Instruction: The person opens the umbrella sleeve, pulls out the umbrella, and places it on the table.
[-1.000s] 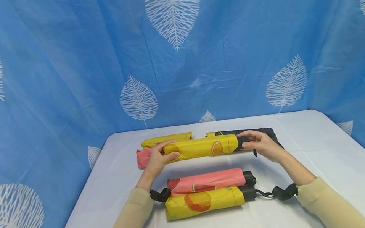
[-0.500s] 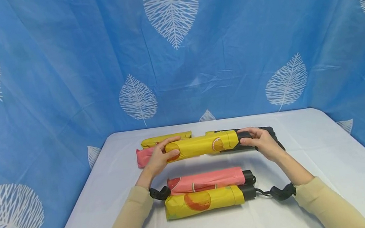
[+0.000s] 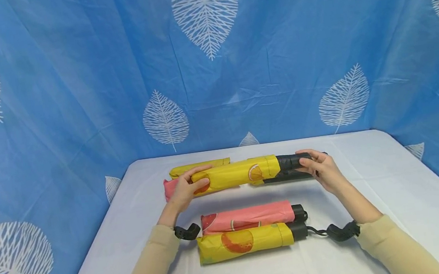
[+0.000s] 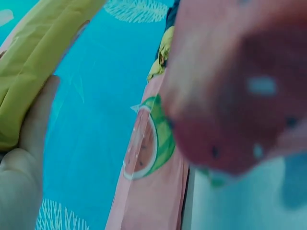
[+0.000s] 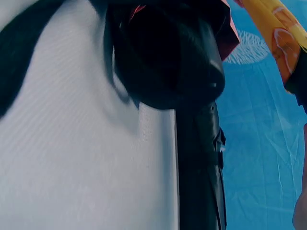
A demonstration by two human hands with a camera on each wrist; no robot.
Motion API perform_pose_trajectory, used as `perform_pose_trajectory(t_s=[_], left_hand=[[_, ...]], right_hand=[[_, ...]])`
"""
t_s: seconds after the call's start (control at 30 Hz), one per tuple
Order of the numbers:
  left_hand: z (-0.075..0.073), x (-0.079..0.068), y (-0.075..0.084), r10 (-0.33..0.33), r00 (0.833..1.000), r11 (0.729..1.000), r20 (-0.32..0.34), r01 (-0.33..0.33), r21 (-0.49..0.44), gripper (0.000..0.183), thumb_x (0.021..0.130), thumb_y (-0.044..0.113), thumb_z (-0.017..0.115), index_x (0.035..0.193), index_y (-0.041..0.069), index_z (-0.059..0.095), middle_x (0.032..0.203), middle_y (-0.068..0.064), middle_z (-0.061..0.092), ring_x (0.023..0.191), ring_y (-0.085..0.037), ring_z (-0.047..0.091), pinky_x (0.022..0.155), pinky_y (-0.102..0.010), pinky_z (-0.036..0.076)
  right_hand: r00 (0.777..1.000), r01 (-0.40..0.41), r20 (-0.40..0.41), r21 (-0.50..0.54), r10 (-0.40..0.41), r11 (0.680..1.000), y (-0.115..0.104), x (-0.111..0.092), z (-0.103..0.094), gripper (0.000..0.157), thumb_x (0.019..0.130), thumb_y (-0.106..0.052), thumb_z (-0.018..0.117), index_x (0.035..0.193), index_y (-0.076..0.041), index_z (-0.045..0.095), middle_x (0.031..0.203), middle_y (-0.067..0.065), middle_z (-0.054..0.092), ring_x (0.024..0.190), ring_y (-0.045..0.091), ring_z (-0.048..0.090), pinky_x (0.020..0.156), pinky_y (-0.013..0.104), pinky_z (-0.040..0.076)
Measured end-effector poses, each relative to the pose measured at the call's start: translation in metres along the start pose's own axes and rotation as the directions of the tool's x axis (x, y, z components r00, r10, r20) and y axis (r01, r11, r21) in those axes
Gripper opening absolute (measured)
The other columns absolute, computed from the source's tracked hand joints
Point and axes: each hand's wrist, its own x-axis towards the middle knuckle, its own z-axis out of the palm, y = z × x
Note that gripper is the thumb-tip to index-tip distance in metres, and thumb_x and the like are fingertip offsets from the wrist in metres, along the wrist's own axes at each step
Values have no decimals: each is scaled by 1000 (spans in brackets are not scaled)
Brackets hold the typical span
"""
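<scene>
Across both hands lies a folded umbrella (image 3: 289, 162), raised over the back of the table. Its yellow sleeve (image 3: 228, 175), printed with orange slices, covers the left part; a dark, wrinkled stretch shows beyond the sleeve's right end. My left hand (image 3: 185, 191) grips the sleeve's left end, thumb in front. At the other end my right hand (image 3: 324, 170) holds the black end between thumb and fingers. The left wrist view shows the sleeve (image 4: 36, 62) at upper left beside the hand (image 4: 29, 163). In the right wrist view, only a sliver of the hand (image 5: 301, 211) appears.
Nearer me lie a pink umbrella (image 3: 251, 217) and a yellow umbrella (image 3: 274, 236), both with black handles. Behind the left hand are a yellow sleeve (image 3: 198, 167) and a pink one (image 3: 170, 187). A black umbrella (image 3: 291, 176) lies at back right, partly hidden.
The hands have moved apart. The yellow sleeve has shifted left and the right hand right, so more of the black part shows between them. The umbrella has risen slightly.
</scene>
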Motion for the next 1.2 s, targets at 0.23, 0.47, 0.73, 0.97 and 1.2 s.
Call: perform_pose_trajectory(t_s=[0.23, 0.47, 0.73, 0.97, 1.2], left_hand=[[-10, -3, 3, 6, 999, 999, -33, -4, 54, 46, 89, 17, 67, 131, 4, 56, 128, -11, 53, 97, -21, 58, 82, -29, 51], [-20, -6, 1, 16, 999, 999, -31, -15, 47, 43, 90, 17, 66, 130, 3, 57, 127, -13, 54, 101, -23, 58, 84, -30, 51], [-27, -13, 2, 11, 996, 996, -85, -3, 93, 52, 89, 23, 67, 131, -4, 53, 123, -14, 56, 99, -22, 59, 82, -30, 52], [-39, -23, 3, -19, 992, 994, -126, 32, 105, 50, 91, 20, 65, 131, -5, 52, 121, -10, 57, 95, -18, 58, 80, -26, 51], [-55, -37, 2, -36, 986, 995, -166, 51, 85, 47, 92, 15, 63, 131, -9, 50, 110, -3, 62, 90, -15, 59, 77, -24, 52]], right_hand=[[999, 34, -10, 17, -34, 999, -1, -6, -10, 28, 96, 4, 47, 113, -10, 64, 109, 5, 61, 90, 16, 67, 80, 24, 51], [998, 65, -11, 71, -64, 995, -4, -9, -18, 26, 96, 5, 47, 115, -3, 62, 109, 7, 57, 90, 16, 66, 81, 24, 51], [998, 57, -31, 70, -55, 996, -4, -16, -27, 27, 96, 5, 46, 115, -5, 63, 108, 6, 58, 90, 17, 67, 57, 15, 47], [998, 51, -30, 58, -50, 997, -7, -22, -38, 27, 97, 3, 46, 116, -6, 63, 112, 5, 59, 91, 16, 67, 55, 11, 47], [999, 35, -37, 14, -34, 999, -13, -33, -51, 28, 97, 3, 46, 117, -7, 62, 110, 3, 60, 90, 15, 67, 41, 16, 30]])
